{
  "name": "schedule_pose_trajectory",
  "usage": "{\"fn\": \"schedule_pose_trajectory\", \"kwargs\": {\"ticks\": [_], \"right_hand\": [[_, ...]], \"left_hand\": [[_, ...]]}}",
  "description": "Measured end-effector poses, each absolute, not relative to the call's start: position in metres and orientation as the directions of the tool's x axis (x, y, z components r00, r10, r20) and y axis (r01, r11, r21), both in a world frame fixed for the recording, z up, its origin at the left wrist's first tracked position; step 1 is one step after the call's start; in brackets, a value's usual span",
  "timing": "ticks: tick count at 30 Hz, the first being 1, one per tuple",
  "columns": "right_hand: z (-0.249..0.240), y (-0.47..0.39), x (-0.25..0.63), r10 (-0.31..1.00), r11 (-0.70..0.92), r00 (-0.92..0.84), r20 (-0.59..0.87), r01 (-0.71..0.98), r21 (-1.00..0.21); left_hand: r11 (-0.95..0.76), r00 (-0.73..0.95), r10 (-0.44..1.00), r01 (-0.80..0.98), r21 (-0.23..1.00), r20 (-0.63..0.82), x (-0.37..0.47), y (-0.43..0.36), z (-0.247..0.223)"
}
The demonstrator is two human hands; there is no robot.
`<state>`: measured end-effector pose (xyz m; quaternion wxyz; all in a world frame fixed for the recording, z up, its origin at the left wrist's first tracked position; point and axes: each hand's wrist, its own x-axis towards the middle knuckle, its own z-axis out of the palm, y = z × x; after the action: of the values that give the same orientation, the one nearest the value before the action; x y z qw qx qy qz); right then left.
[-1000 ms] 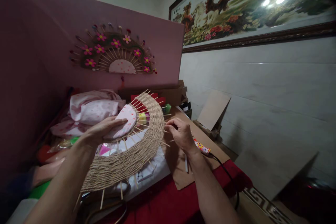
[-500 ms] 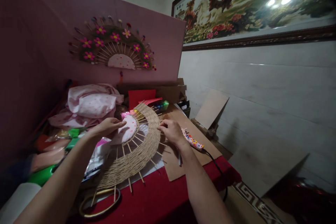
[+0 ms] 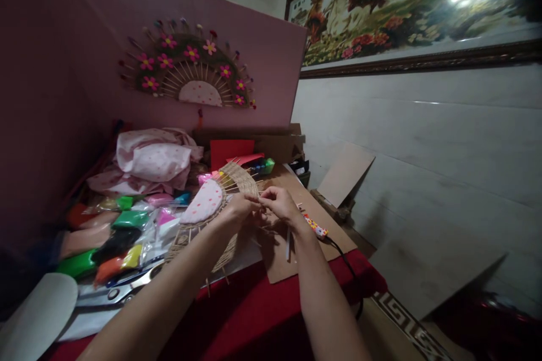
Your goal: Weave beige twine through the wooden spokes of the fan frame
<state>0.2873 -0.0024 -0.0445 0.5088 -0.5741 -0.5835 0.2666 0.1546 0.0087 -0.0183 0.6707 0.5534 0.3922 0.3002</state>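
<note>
A fan-shaped piece of woven twine (image 3: 241,176) on thin wooden sticks lies tilted over the table. Its inner half-round is covered with white, red-dotted cloth (image 3: 205,203). At the outer edge of the weave, my left hand (image 3: 243,207) reaches across the fan with its fingers closed. My right hand (image 3: 277,203) meets it there in a pinch, fingertips to fingertips. Whatever lies between the fingers is too small or hidden to make out. My left forearm covers much of the fan's lower part.
Scissors (image 3: 121,292) and bags of coloured clay (image 3: 131,219) lie at left, before bundled pink cloth (image 3: 154,161). A flower-patterned corded tool (image 3: 315,227) rests on cardboard (image 3: 277,262) at right. Behind, a decorated fan (image 3: 190,65) hangs on a pink board (image 3: 271,67).
My left hand has left the dotted cloth and moved right to join my right hand at the fan's outer edge. The scissors' blades and clay bags have come into view.
</note>
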Motion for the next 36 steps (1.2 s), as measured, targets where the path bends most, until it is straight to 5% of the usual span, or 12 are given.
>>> {"fn": "schedule_pose_trajectory", "kwargs": {"ticks": [7, 12, 20, 36], "right_hand": [[-0.044, -0.005, 0.287, 0.933, 0.199, 0.157, 0.323, 0.523, -0.829], [-0.031, -0.020, 0.280, 0.767, 0.214, 0.227, 0.601, 0.792, -0.572], [-0.025, -0.033, 0.273, 0.859, 0.141, 0.115, 0.498, 0.883, -0.447], [-0.029, -0.030, 0.271, 0.874, 0.327, -0.022, 0.485, 0.765, -0.555]], "left_hand": [[0.267, 0.516, 0.837, -0.094, 0.959, -0.182, 0.151, 0.012, -0.032], [0.247, 0.450, 0.878, -0.140, 0.959, -0.161, 0.150, 0.005, -0.032], [0.176, 0.365, 0.925, -0.152, 0.972, -0.111, 0.153, -0.001, -0.032], [-0.131, 0.251, 0.959, -0.021, 0.991, 0.131, 0.146, -0.002, -0.048]]}}
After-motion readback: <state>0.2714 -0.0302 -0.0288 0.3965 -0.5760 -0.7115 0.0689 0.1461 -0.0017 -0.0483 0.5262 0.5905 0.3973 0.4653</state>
